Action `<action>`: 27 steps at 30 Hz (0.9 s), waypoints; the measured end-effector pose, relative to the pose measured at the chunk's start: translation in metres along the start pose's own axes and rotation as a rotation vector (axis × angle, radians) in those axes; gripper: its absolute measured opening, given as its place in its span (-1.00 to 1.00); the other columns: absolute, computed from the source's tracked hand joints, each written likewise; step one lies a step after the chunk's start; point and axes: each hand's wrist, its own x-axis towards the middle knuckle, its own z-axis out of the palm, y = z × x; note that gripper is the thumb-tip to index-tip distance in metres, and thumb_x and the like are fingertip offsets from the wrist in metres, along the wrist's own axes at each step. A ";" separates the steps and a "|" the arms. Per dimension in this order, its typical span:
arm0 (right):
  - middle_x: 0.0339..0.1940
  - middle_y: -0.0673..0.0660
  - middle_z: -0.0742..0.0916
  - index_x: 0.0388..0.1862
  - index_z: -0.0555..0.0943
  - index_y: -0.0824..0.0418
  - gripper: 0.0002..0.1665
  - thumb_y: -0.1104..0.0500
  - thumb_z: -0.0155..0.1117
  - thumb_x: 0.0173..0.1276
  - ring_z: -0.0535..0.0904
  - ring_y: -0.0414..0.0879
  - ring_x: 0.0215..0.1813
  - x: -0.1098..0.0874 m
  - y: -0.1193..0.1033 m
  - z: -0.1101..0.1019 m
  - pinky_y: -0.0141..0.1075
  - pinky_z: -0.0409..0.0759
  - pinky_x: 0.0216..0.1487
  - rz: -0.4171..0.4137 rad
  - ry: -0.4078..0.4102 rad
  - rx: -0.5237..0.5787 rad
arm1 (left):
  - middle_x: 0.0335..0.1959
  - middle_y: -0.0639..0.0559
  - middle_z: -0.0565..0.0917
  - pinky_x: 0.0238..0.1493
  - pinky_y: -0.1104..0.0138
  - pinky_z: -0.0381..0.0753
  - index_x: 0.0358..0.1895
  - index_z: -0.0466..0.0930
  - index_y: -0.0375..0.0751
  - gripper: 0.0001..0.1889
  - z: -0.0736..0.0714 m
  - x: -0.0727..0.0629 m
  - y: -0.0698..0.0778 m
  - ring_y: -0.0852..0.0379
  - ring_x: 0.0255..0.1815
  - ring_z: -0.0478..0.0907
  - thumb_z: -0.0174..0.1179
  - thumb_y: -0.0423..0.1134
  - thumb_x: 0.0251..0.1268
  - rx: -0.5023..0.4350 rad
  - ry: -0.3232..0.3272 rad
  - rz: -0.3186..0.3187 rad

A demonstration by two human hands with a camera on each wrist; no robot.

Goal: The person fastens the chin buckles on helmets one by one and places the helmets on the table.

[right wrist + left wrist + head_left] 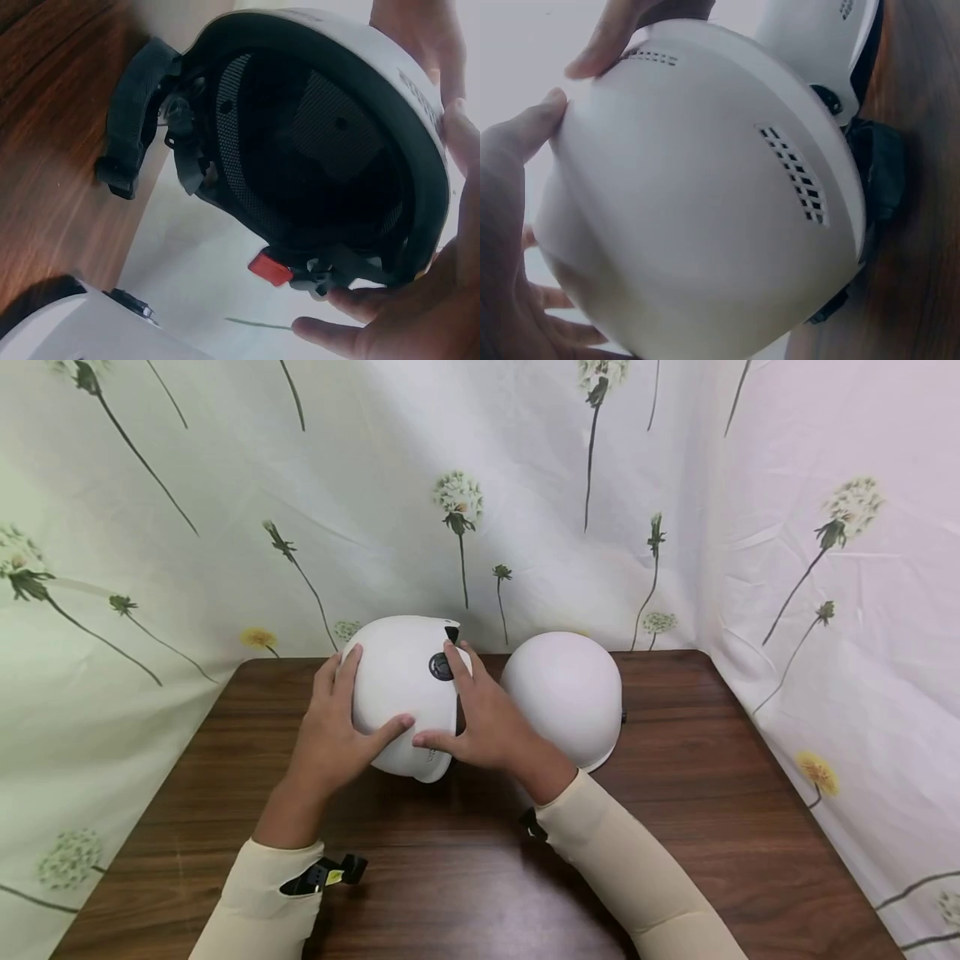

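A white helmet (397,693) is tipped on its side between my two hands, its open underside turned to the right. My left hand (326,735) holds the rounded shell, thumb at the front and fingers on the far side. With thumb and fingers spread along the rim, my right hand (491,718) grips the other side near a round black fitting (441,667). The right wrist view shows dark padding (337,142) inside, a hanging black chin strap (135,112) and a red buckle piece (270,268). Vent slots (795,176) mark the shell in the left wrist view.
A second white helmet (566,693) sits dome-up on the brown wooden table (675,827), just right of my right hand. A flower-printed cloth (525,485) hangs behind the table and along its sides.
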 end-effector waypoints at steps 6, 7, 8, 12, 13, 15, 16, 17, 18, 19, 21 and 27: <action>0.78 0.15 -0.01 0.78 -0.33 -0.08 0.48 -0.49 0.41 0.26 0.31 0.14 0.63 -0.004 -0.002 -0.003 0.05 0.45 0.47 -0.078 -0.013 -0.033 | 0.66 -0.27 0.07 0.24 -0.45 0.41 0.75 -0.08 0.05 0.20 -0.004 -0.001 -0.013 -0.44 0.46 0.30 0.53 0.16 0.15 -0.066 -0.002 0.029; 0.79 0.13 -0.03 0.78 -0.34 -0.09 0.47 -0.48 0.41 0.27 0.29 0.13 0.64 -0.004 -0.002 -0.003 0.04 0.44 0.48 -0.084 -0.016 -0.028 | 0.66 -0.26 0.07 0.26 -0.45 0.39 0.75 -0.07 0.04 0.20 -0.004 -0.001 -0.014 -0.42 0.48 0.28 0.54 0.15 0.15 -0.077 -0.004 0.036; 0.79 0.11 -0.04 0.78 -0.34 -0.09 0.47 -0.47 0.42 0.27 0.27 0.11 0.65 -0.005 -0.002 -0.003 0.04 0.43 0.49 -0.086 -0.016 -0.019 | 0.67 -0.25 0.07 0.27 -0.45 0.38 0.74 -0.07 0.04 0.19 -0.004 -0.001 -0.015 -0.40 0.50 0.26 0.53 0.14 0.16 -0.087 -0.007 0.043; 0.79 0.06 -0.06 0.77 -0.35 -0.10 0.49 -0.44 0.45 0.27 0.16 0.01 0.70 -0.005 0.000 -0.006 0.01 0.39 0.52 -0.099 -0.023 0.004 | 0.67 -0.24 0.10 0.34 -0.44 0.32 0.74 -0.06 -0.02 0.19 -0.004 0.001 -0.019 -0.35 0.56 0.21 0.54 0.11 0.16 -0.130 -0.013 0.062; 0.79 0.07 -0.05 0.78 -0.33 -0.08 0.49 -0.43 0.47 0.26 0.14 0.00 0.71 -0.005 0.000 -0.007 0.01 0.38 0.53 -0.107 -0.023 0.010 | 0.67 -0.24 0.10 0.36 -0.44 0.30 0.73 -0.07 -0.04 0.18 -0.003 0.001 -0.019 -0.35 0.57 0.20 0.54 0.10 0.17 -0.140 -0.019 0.059; 0.79 0.06 -0.05 0.78 -0.31 -0.06 0.51 -0.42 0.49 0.24 0.12 -0.01 0.72 -0.006 0.000 -0.008 0.00 0.38 0.53 -0.125 -0.031 0.014 | 0.68 -0.25 0.10 0.37 -0.43 0.29 0.74 -0.10 -0.06 0.18 -0.003 0.001 -0.022 -0.36 0.58 0.20 0.52 0.08 0.20 -0.169 -0.037 0.046; 0.79 0.05 -0.05 0.79 -0.30 -0.05 0.52 -0.42 0.51 0.21 0.13 -0.02 0.71 -0.006 0.000 -0.009 0.00 0.39 0.52 -0.135 -0.035 0.020 | 0.68 -0.26 0.10 0.37 -0.42 0.29 0.74 -0.12 -0.07 0.18 -0.003 0.001 -0.024 -0.36 0.58 0.20 0.51 0.06 0.23 -0.186 -0.049 0.038; 0.79 0.04 -0.05 0.79 -0.29 -0.05 0.54 -0.42 0.53 0.19 0.15 -0.02 0.71 -0.006 -0.001 -0.009 -0.01 0.40 0.52 -0.144 -0.040 0.026 | 0.69 -0.25 0.09 0.37 -0.42 0.30 0.74 -0.15 -0.07 0.17 -0.003 0.001 -0.025 -0.36 0.59 0.20 0.50 0.05 0.25 -0.203 -0.062 0.029; 0.79 0.03 -0.06 0.79 -0.29 -0.05 0.55 -0.41 0.55 0.18 0.15 -0.02 0.70 -0.006 -0.002 -0.009 -0.02 0.40 0.51 -0.151 -0.047 0.032 | 0.69 -0.25 0.09 0.37 -0.42 0.30 0.74 -0.16 -0.07 0.16 -0.004 0.001 -0.027 -0.35 0.59 0.20 0.49 0.03 0.28 -0.223 -0.072 0.023; 0.79 0.03 -0.06 0.79 -0.29 -0.04 0.56 -0.40 0.56 0.17 0.16 -0.01 0.70 -0.006 -0.002 -0.010 -0.02 0.40 0.51 -0.161 -0.050 0.036 | 0.69 -0.24 0.10 0.36 -0.42 0.32 0.74 -0.17 -0.07 0.14 -0.004 0.001 -0.029 -0.34 0.59 0.20 0.47 0.01 0.31 -0.245 -0.083 0.019; 0.79 0.02 -0.06 0.79 -0.28 -0.05 0.57 -0.39 0.59 0.15 0.20 -0.01 0.68 -0.006 -0.003 -0.009 -0.05 0.41 0.51 -0.171 -0.057 0.047 | 0.70 -0.21 0.10 0.28 -0.42 0.39 0.74 -0.19 -0.04 0.09 -0.005 0.001 -0.032 -0.33 0.60 0.20 0.42 -0.04 0.37 -0.303 -0.096 0.016; 0.79 0.00 -0.03 0.79 -0.25 -0.05 0.52 -0.34 0.59 0.19 0.22 -0.04 0.67 -0.005 -0.003 -0.008 -0.08 0.40 0.52 -0.206 -0.046 0.066 | 0.71 -0.21 0.08 0.19 -0.43 0.47 0.76 -0.30 0.06 0.04 -0.006 0.001 -0.034 -0.35 0.65 0.12 0.29 -0.08 0.48 -0.378 -0.090 0.007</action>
